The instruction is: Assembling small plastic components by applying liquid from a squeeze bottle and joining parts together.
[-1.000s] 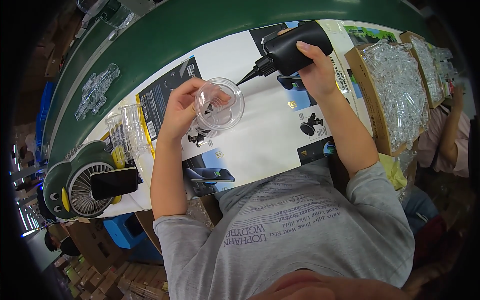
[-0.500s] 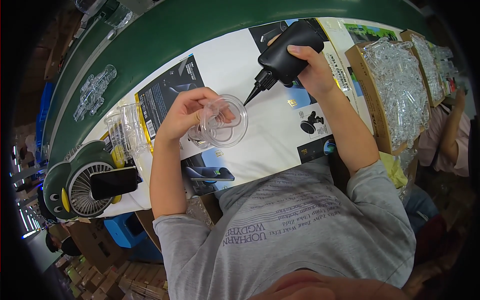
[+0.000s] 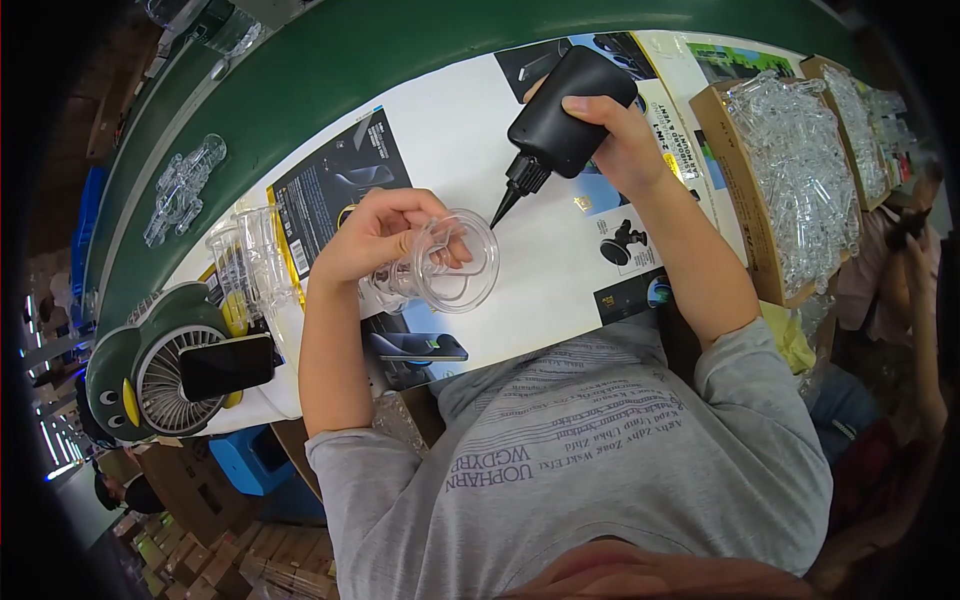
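Note:
My left hand is closed round a clear plastic part with a wide round rim, its open end turned to the right. In my right hand is a black squeeze bottle, tilted with its pointed nozzle down to the left. The nozzle tip is at the right upper edge of the clear rim; whether they touch I cannot tell. Below both hands lies a printed cardboard sheet on the table. Any liquid at the tip is too small to make out.
At the right, cardboard boxes hold many small clear parts. Several clear cylinders stand left of my left hand, near a green fan with a phone before it. More clear pieces lie on the green tabletop. Another person's arm shows far right.
The clear part and my left hand have shifted slightly down and to the right. The bottle has moved a little down and left, its nozzle tip still by the rim.

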`<state>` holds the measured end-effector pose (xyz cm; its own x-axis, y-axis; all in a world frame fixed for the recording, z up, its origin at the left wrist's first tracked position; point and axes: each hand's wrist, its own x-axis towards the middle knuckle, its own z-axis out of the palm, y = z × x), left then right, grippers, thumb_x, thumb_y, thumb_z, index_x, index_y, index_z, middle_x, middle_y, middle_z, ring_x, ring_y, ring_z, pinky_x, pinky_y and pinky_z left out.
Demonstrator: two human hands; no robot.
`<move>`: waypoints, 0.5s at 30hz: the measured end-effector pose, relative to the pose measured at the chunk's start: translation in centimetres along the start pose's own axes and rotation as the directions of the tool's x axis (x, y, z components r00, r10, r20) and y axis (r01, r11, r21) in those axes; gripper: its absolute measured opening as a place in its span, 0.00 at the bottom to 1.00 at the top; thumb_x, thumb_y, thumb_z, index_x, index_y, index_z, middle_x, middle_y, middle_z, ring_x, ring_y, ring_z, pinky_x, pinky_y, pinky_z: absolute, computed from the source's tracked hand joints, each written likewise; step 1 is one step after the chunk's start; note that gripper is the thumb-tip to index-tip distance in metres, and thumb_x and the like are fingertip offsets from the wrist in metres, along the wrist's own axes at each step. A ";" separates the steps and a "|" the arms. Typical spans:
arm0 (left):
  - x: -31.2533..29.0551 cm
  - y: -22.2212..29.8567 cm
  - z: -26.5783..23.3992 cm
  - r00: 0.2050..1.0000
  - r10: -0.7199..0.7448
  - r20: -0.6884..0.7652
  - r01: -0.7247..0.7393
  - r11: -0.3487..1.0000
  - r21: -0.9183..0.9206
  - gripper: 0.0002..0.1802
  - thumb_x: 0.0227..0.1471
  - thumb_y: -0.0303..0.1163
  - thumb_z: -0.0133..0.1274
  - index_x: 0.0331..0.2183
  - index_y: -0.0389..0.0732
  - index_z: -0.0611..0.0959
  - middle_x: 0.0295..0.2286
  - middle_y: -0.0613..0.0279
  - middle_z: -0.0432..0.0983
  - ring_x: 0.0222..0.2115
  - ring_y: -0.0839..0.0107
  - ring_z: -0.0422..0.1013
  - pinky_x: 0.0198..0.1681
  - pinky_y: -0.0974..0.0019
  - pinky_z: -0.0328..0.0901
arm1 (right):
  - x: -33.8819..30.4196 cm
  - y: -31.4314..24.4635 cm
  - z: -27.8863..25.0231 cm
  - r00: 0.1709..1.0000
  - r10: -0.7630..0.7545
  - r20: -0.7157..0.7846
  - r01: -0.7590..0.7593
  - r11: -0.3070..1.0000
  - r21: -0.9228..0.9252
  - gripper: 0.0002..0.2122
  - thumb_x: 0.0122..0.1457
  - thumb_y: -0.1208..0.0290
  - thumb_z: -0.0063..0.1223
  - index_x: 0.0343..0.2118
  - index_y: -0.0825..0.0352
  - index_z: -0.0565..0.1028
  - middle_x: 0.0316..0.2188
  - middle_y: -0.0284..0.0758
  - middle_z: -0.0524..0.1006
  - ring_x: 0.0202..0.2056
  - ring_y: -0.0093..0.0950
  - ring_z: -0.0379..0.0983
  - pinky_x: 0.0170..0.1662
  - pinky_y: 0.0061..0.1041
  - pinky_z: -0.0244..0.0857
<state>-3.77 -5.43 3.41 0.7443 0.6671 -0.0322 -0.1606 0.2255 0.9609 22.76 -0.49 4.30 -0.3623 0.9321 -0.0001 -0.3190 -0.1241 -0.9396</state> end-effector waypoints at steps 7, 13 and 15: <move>0.2 0.2 0.4 0.998 -0.014 0.067 0.015 1.000 -0.015 0.17 0.46 0.34 0.53 0.34 0.30 0.74 0.27 0.51 0.75 0.29 0.68 0.72 0.33 0.70 0.67 | 0.2 0.5 -0.3 0.999 0.016 0.050 -0.016 1.000 0.009 0.14 0.47 0.67 0.45 0.36 0.70 0.70 0.31 0.34 0.73 0.31 0.21 0.69 0.35 0.18 0.63; 0.1 0.1 0.5 0.994 -0.069 0.082 0.072 0.997 -0.036 0.17 0.45 0.33 0.54 0.33 0.29 0.74 0.27 0.51 0.75 0.30 0.68 0.73 0.34 0.70 0.67 | 0.0 0.3 -0.3 0.998 0.036 0.052 -0.036 0.999 0.000 0.14 0.48 0.67 0.44 0.36 0.69 0.69 0.32 0.34 0.73 0.32 0.21 0.69 0.36 0.19 0.63; 0.1 0.0 0.5 0.994 -0.079 0.077 0.081 0.996 -0.033 0.16 0.45 0.33 0.54 0.33 0.29 0.75 0.27 0.51 0.75 0.30 0.68 0.73 0.35 0.70 0.67 | 0.1 0.4 -0.3 0.998 0.027 0.065 -0.027 1.000 -0.010 0.14 0.48 0.67 0.44 0.36 0.69 0.69 0.32 0.34 0.73 0.32 0.21 0.69 0.36 0.19 0.63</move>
<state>-3.37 -5.70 3.54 0.8026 0.5903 -0.0862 -0.1211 0.3027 0.9454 22.88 -0.39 3.84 -0.4269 0.9043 -0.0036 -0.3007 -0.1457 -0.9425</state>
